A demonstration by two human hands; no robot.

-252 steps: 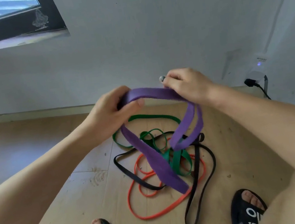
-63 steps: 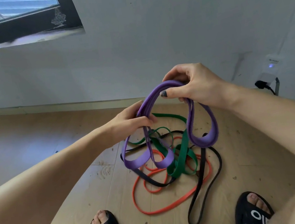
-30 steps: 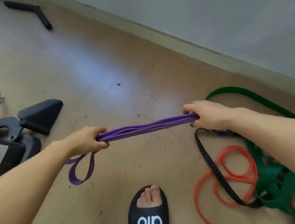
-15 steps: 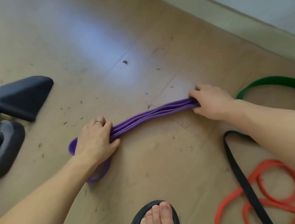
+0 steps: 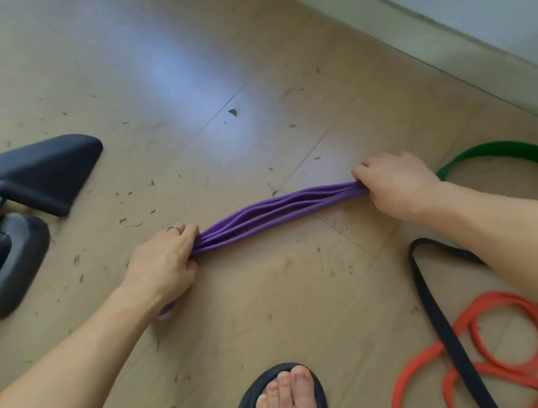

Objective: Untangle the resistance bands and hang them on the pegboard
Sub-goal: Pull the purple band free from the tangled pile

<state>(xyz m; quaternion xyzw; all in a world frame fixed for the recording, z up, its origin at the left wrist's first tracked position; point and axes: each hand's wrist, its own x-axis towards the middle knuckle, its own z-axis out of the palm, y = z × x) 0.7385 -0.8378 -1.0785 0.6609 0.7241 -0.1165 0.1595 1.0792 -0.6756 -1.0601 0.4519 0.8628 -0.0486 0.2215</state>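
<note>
- Lowered since a moment ago, the folded purple band (image 5: 279, 212) now lies along the floor (image 5: 174, 78).
- Left hand (image 5: 162, 263) grips one end.
- Right hand (image 5: 392, 183) grips the other.
- Black band (image 5: 438, 311), orange band (image 5: 489, 356) and green band (image 5: 509, 152) look still tangled; nothing hung yet.

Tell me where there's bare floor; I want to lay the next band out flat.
Free: the floor beyond the purple band, up to the skirting, and between the band and the sandal. Crowded: lower right, where the orange, black and green bands lie tangled.
</note>
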